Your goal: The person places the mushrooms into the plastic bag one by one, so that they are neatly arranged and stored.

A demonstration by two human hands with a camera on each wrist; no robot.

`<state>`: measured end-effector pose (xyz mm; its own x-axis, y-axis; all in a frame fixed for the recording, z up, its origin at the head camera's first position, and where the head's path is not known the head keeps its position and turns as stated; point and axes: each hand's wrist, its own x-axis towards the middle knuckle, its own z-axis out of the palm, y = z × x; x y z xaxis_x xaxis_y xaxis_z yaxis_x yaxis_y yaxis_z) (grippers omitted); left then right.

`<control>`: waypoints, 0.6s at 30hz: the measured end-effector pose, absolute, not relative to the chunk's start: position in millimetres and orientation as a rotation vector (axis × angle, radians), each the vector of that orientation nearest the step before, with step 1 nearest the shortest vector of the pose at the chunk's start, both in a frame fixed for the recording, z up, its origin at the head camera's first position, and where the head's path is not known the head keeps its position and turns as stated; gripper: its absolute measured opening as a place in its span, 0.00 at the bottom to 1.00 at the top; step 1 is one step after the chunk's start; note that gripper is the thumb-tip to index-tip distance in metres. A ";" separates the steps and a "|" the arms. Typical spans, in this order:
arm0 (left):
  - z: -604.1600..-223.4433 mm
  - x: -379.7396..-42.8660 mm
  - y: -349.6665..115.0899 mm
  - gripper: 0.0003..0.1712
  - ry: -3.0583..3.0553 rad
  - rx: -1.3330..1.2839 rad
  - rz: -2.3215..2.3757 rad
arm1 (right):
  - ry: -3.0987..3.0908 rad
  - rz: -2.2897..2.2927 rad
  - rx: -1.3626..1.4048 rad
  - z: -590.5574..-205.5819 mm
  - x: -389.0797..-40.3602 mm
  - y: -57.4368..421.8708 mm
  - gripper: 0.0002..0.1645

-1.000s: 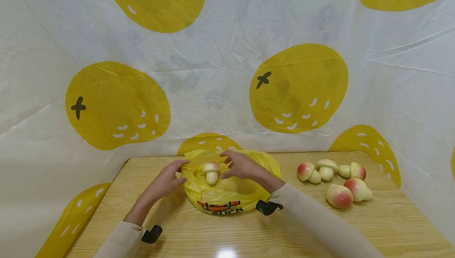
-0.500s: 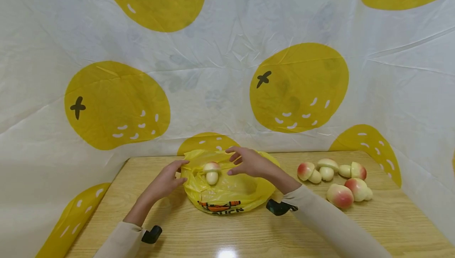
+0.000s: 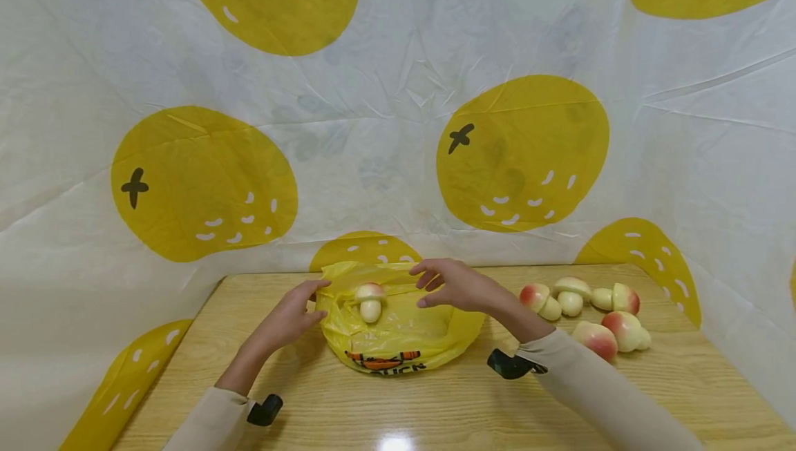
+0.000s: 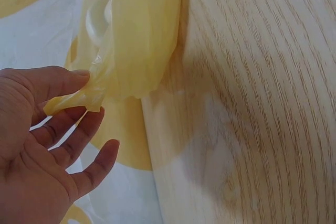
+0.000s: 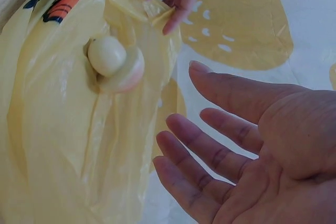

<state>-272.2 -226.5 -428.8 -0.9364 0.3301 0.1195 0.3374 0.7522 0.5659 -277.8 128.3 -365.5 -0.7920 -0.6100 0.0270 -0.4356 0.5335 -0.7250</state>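
Note:
A yellow plastic bag (image 3: 404, 340) with an orange and black print lies on the wooden table. On the bag sits a toy mushroom (image 3: 371, 302), its cap pinkish red and its stem cream. My left hand (image 3: 287, 321) pinches the bag's left edge between thumb and fingers; the left wrist view shows the gathered plastic (image 4: 86, 97) in that pinch. Over the bag's right part hovers my right hand (image 3: 455, 285), fingers spread and holding nothing. In the right wrist view its palm (image 5: 283, 166) faces the bag, apart from the mushroom.
To the right on the table (image 3: 298, 416) lie several more toy mushrooms (image 3: 571, 297), with two rounder ones nearer the front, the closest (image 3: 595, 340) partly behind my right sleeve. A white sheet (image 3: 373, 161) with yellow fruit prints hangs behind the table.
My right hand has drawn away from the mushroom, moving right across the bag. The left hand keeps its place and its pinch, and the mushroom stays where it was.

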 end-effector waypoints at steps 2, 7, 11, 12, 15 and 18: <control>-428.8 -271.8 -226.3 0.35 -2.930 -0.560 -0.950 | 2.546 -1.103 -0.896 -364.5 -276.6 133.1 0.32; -428.3 -271.7 -227.1 0.34 -2.927 -0.561 -0.947 | 2.559 -1.075 -0.919 -360.2 -273.5 144.6 0.31; -428.5 -271.9 -227.4 0.34 -2.929 -0.566 -0.943 | 2.565 -1.069 -0.918 -358.0 -272.5 153.5 0.31; -428.6 -271.8 -227.4 0.34 -2.930 -0.567 -0.945 | 2.566 -1.071 -0.915 -357.8 -272.3 155.9 0.30; -428.7 -271.6 -227.6 0.34 -2.928 -0.567 -0.947 | 2.570 -1.077 -0.916 -357.9 -272.4 163.2 0.30; -428.9 -271.3 -228.2 0.34 -2.925 -0.568 -0.943 | 2.576 -1.082 -0.910 -358.3 -272.3 170.5 0.30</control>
